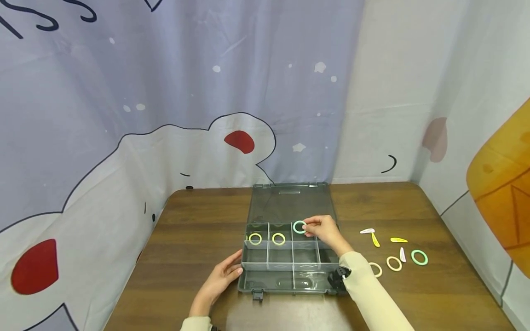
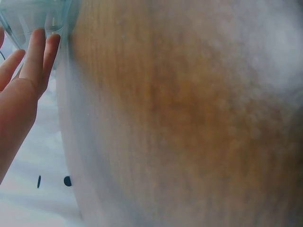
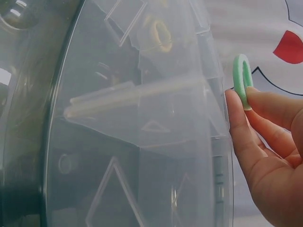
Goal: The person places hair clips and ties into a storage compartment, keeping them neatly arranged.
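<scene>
A green ring (image 1: 299, 226) is pinched between the thumb and fingers of my right hand (image 1: 325, 230), above the back row of a clear divided box (image 1: 280, 265). The right wrist view shows the same green ring (image 3: 240, 78) held upright beside the box wall. Two yellow rings, one yellow ring (image 1: 255, 238) at the back left and another yellow ring (image 1: 279, 238) beside it, lie in separate back compartments. My left hand (image 1: 221, 278) touches the box's left side with its fingers extended; in the left wrist view those fingers (image 2: 35, 56) rest against the box.
The box's lid (image 1: 291, 202) lies folded back toward the curtain. On the right of the table (image 1: 198, 220) are a green ring (image 1: 419, 257), cream rings (image 1: 394, 263), yellow hair clips (image 1: 399, 240) and pale pink clips (image 1: 402, 254). A patterned curtain (image 1: 198, 156) stands behind the table.
</scene>
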A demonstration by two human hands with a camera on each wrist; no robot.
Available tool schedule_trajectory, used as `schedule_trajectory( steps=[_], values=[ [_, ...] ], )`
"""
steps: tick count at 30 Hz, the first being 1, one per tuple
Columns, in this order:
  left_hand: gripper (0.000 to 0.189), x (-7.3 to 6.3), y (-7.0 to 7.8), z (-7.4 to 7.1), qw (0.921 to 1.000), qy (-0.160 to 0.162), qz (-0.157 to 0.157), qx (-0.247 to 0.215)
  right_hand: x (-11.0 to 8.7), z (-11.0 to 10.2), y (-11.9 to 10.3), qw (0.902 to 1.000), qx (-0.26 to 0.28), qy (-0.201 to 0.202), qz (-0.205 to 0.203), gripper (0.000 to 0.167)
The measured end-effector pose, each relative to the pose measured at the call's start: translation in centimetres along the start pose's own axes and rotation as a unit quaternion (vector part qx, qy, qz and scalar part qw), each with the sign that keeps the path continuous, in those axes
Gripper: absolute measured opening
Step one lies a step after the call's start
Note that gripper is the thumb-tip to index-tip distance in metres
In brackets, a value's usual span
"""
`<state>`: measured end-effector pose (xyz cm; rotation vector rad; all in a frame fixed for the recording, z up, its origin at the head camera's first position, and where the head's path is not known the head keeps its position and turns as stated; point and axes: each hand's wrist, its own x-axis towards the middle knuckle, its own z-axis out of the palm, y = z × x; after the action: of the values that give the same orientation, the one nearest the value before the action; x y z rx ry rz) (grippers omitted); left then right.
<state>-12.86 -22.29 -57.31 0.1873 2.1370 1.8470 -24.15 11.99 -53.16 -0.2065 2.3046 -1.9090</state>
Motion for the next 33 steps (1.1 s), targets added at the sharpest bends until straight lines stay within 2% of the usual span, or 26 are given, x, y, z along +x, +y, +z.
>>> schedule_trajectory(
  steps=[6,12,23,29,33],
  values=[
    [0.061,0.05,-0.06,0.08,1.0,0.0,0.003,-0.003,0.09,-0.03,0.12,0.9999,-0.008,0.008,0.006,0.022],
    [0.06,-0.04,-0.28,0.26,0.9998,-0.001,0.022,-0.003,-0.04,0.16,0.23,0.9992,-0.029,0.022,0.015,0.02],
    [0.062,-0.03,-0.39,0.21,0.9998,0.003,0.018,-0.004,0.04,0.53,0.56,0.9948,-0.099,0.022,-0.013,0.018],
    [0.062,0.07,-0.16,0.06,0.9998,0.003,0.016,-0.006,0.17,0.43,0.49,0.9902,-0.136,0.006,-0.033,0.019],
    [0.062,0.07,-0.16,0.0,0.9999,0.001,0.013,-0.005,0.21,0.31,0.29,0.9894,-0.143,-0.008,-0.021,0.022]
  ],
)
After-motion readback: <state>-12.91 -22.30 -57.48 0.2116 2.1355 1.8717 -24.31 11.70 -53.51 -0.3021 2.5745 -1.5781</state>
